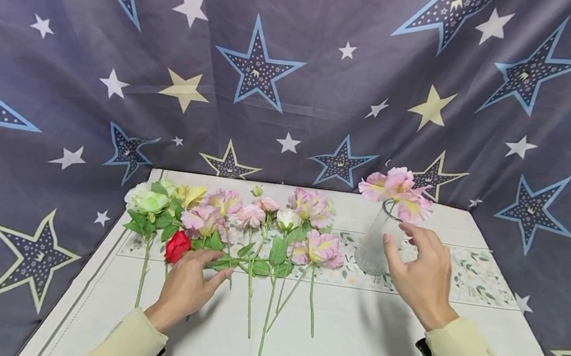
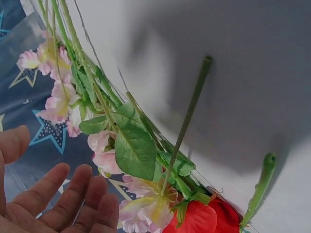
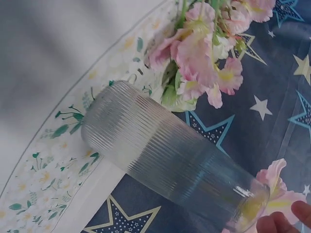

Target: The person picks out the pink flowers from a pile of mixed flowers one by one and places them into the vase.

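A clear ribbed vase (image 1: 374, 251) stands upright on the right of the table, and a pink-and-yellow flower (image 1: 398, 188) rises from its mouth. My right hand (image 1: 426, 273) is beside the vase's neck with its fingers spread; only its fingertips show low in the right wrist view, by the petals. On the left, my left hand (image 1: 187, 285) hovers over the near side of the flower row, close to a red rose (image 1: 178, 246). In the left wrist view its relaxed fingers hold nothing, with the rose (image 2: 197, 217) and a green leaf (image 2: 136, 151) to their right.
Several pink-and-yellow flowers (image 1: 319, 248), a white rose (image 1: 288, 219) and pale green blooms (image 1: 147, 201) lie across the table's left and middle, stems toward me. A leaf-printed runner (image 1: 473, 278) crosses the white tablecloth (image 1: 349, 355). A star-patterned curtain (image 1: 309, 0) hangs behind.
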Available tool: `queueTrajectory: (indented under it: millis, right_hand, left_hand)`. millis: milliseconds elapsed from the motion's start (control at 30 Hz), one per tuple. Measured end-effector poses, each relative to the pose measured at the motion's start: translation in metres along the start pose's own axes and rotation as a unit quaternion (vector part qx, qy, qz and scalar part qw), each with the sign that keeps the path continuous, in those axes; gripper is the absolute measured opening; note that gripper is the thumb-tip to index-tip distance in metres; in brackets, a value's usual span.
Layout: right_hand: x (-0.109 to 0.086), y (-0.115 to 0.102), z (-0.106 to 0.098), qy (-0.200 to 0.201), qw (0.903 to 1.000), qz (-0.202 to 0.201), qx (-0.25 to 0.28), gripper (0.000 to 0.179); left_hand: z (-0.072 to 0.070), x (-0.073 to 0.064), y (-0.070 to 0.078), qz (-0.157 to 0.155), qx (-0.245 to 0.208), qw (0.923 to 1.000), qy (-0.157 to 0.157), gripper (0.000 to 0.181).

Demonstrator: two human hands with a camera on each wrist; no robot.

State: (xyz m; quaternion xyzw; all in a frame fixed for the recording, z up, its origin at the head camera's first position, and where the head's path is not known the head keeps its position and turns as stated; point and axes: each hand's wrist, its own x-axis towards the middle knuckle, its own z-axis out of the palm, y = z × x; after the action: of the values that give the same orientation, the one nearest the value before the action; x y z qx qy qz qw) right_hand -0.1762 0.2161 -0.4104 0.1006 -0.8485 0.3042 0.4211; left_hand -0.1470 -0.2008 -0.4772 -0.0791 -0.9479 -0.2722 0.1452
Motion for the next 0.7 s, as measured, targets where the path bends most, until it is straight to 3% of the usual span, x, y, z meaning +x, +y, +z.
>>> queueTrajectory:
  millis: [367,700]
  right_hand:
    - [-0.022,-0.005,0.002,-0.03,0.9979,-0.056,0.007,0.035]
    - [-0.04,-0.003,0.006,-0.083,0.9943,-0.064,-0.014,0.045]
  left_hand:
    - [0.0,0.001,0.0,0.0,0.006,1.0,-0.003,0.042]
    - [0.0,0.002,0.0,0.005,0.02,0.9998,-0.004,0.042]
